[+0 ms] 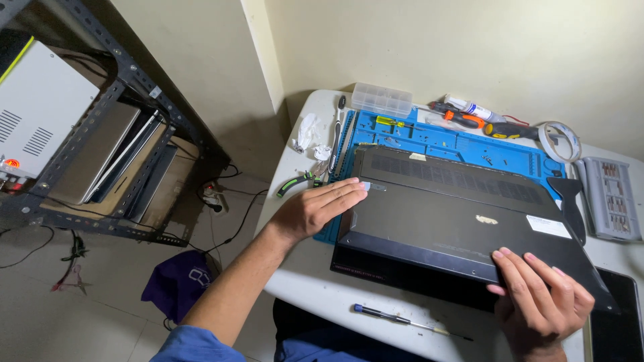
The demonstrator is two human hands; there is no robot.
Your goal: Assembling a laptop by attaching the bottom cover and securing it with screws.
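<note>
We are finding the left hand [314,209] lying flat, fingers together, at the black laptop [456,214] base's nine o'clock edge; the right hand [540,295] is pressing spread fingers at five o'clock.

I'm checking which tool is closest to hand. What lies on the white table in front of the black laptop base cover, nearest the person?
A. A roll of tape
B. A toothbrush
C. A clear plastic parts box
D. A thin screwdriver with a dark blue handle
D: a thin screwdriver with a dark blue handle lies on the white table at the near edge, in front of the black laptop base cover that the left hand and right hand press flat.
</note>
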